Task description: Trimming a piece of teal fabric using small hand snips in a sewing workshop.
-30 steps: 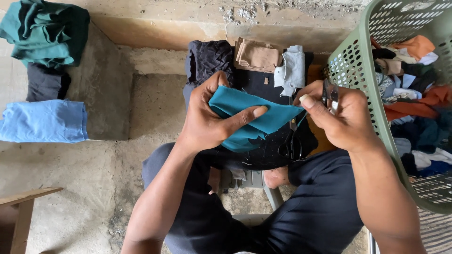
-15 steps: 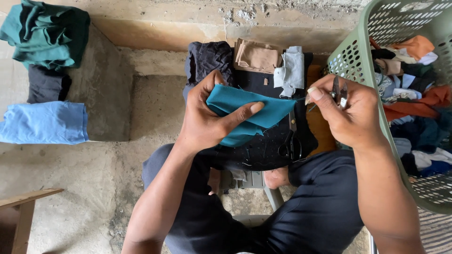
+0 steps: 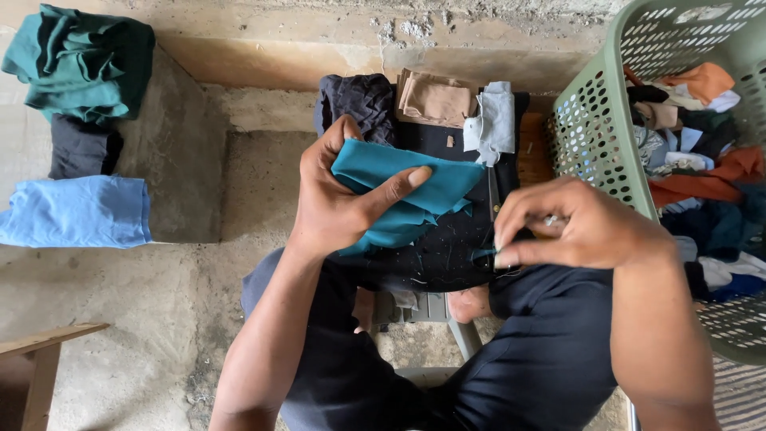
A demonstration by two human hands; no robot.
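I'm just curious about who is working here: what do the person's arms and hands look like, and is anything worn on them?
Both arms are bare to the edge of the picture: no sleeves, gloves or watch in view. The left hand shows no ring. The right hand has something small and shiny at the fingers, too unclear to call a ring. Dark navy clothing covers the legs.

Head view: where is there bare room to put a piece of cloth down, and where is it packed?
Bare concrete floor lies free between the blue folded cloth and the person's left arm. The ledge between the green pile and the tan cloth is also bare. Crowded: the lap under the left hand and right hand, and the full green basket.
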